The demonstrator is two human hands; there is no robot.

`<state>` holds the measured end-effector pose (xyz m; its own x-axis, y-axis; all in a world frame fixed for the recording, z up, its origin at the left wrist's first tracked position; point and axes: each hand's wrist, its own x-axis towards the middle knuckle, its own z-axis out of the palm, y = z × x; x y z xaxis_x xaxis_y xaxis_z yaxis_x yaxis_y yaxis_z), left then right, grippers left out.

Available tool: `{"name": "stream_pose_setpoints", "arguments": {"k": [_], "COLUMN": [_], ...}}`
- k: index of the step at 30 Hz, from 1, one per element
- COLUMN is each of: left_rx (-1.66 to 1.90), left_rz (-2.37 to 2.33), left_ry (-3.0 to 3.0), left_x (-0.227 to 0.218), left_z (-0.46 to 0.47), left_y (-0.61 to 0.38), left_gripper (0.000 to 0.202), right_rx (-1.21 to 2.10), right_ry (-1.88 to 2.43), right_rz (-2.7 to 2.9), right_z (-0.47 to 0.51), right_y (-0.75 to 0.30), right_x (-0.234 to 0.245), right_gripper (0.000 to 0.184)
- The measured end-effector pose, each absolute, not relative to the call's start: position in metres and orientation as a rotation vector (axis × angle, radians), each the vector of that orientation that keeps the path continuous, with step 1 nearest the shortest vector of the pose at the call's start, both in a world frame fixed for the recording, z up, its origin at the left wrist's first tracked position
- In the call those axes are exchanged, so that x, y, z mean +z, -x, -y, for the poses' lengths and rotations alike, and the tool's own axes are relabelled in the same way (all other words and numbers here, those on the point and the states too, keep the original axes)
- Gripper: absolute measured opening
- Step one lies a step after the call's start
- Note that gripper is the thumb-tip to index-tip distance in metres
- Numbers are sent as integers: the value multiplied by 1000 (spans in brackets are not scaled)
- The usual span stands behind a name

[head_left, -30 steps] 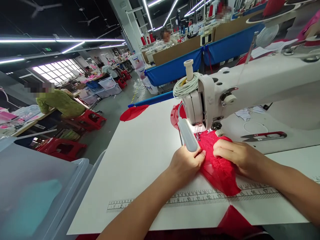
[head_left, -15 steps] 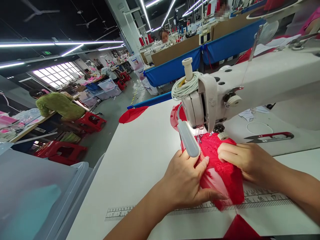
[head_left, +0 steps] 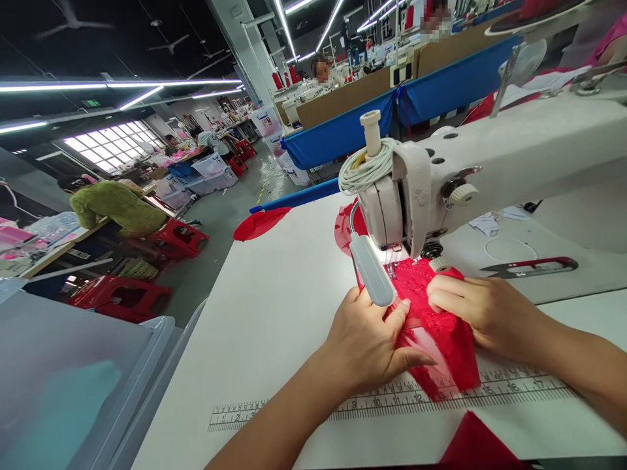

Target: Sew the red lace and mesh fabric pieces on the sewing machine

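A piece of red lace fabric (head_left: 443, 339) lies under the needle of a white sewing machine (head_left: 490, 170) on a white table (head_left: 274, 307). My left hand (head_left: 369, 343) rests flat on the fabric's left edge, fingers stretched out, just below the machine's small white lamp (head_left: 371, 271). My right hand (head_left: 477, 313) presses down on the fabric's right side, fingers curled and close to the needle. The fabric's lower end hangs over the printed ruler (head_left: 392, 401) at the table's front.
Red-handled thread snips (head_left: 531, 266) lie on the machine bed to the right. More red fabric (head_left: 259, 222) hangs at the table's far edge. A clear plastic bin (head_left: 73, 378) stands at the left. Other people work at tables beyond red stools (head_left: 120, 294).
My left hand has opened from a curled grip into flat, spread fingers on the fabric. The fabric has shifted slightly toward the needle. My right hand has hardly moved.
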<state>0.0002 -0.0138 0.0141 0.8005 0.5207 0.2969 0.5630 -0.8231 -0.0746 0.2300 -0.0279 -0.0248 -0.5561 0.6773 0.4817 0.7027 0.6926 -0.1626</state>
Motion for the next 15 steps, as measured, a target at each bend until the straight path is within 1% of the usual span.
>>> {"name": "stream_pose_setpoints", "arguments": {"k": [5,11,15], "left_rx": [-406,-346,-343], "left_rz": [844,842,835], "left_ry": [2804,2800,2812], "left_x": [12,12,13], "left_z": [9,3,-1], "left_y": [2,7,8], "left_gripper": [95,85,84], "right_rx": [-119,-166,-161], "right_ry": [1097,1100,1110], "right_rz": [2375,2364,2376], "right_z": [26,23,22], "right_y": [-229,-228,-226], "right_x": [-27,-26,-25], "right_gripper": [17,20,25]}}
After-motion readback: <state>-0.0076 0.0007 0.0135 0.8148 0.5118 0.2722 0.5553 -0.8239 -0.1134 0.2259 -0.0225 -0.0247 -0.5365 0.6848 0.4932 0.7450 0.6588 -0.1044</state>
